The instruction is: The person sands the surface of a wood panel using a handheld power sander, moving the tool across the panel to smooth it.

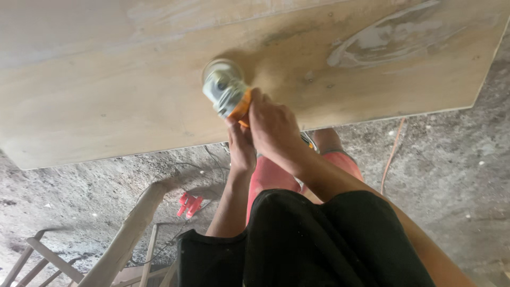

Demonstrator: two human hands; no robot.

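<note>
A large pale plywood sheet (106, 79) fills the upper part of the view, with grey filler patches toward its far right. An orange and silver angle grinder (227, 91) rests disc-down on the sheet near its front edge. My right hand (273, 130) wraps over the grinder's orange body from above. My left hand (240, 146) grips the tool's rear just below and beside the right hand. The grinder's handle is hidden under both hands.
Rough concrete floor (451, 175) lies below the sheet. A red plastic object (189, 204) lies on the floor near a wooden pole (130, 228). An orange cable (392, 154) runs across the floor at right. Wooden slats (42, 255) sit at bottom left.
</note>
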